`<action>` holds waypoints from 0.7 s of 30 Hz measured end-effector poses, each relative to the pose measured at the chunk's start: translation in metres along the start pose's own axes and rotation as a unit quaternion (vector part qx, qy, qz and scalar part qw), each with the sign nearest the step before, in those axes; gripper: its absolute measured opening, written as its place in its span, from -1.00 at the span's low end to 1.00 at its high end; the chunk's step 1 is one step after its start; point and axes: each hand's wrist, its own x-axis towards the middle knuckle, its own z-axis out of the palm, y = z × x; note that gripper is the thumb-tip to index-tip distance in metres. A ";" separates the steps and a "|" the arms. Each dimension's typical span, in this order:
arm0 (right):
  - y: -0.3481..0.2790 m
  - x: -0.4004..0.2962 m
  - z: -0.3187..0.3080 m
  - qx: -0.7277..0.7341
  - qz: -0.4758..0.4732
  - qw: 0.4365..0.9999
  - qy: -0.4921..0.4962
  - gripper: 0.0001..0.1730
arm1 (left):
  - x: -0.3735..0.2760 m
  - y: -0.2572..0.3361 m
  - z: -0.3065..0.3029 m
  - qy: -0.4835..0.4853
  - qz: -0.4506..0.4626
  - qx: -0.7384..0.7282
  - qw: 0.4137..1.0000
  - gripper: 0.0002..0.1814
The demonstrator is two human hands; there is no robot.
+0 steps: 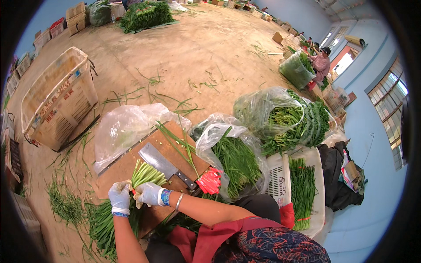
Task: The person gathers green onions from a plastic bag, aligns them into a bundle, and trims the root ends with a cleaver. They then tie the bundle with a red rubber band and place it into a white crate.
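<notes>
My left hand (120,197) and my right hand (148,194), both in pale gloves, grip a bundle of long green leafy stalks (148,173) near its cut ends, with a bit of red band between them. Its leaves (107,223) hang down over the near left side of a brown board (166,136). Beyond the bundle a cleaver (158,160) lies flat on the board, its dark handle towards the right. Loose green stalks (177,139) lie across the board's far part. A stack of red strips (210,180) rests at its right corner.
An open plastic bag of greens (235,161) stands right of the board, a larger bag (286,120) behind it. Banded bundles (301,194) fill a white crate (317,217) at right. An empty crate (62,102) stands at left. A person (320,64) works at far right.
</notes>
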 end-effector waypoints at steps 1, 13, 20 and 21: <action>-0.003 0.005 -0.001 -0.016 0.012 1.000 -0.002 -0.70 | 0.004 0.000 0.001 0.009 -0.018 0.009 1.000 -0.91; -0.010 0.005 -0.007 -0.033 0.020 0.999 -0.016 -0.71 | 0.011 -0.006 0.000 0.032 -0.028 -0.002 0.999 -0.97; -0.007 0.006 0.011 -0.385 -0.080 0.916 0.086 -0.71 | 0.018 -0.020 -0.003 0.043 0.003 0.103 0.994 -0.97; -0.009 0.003 0.013 -0.395 -0.074 0.911 0.090 -0.72 | 0.018 -0.014 -0.003 0.044 0.025 0.194 0.980 -0.97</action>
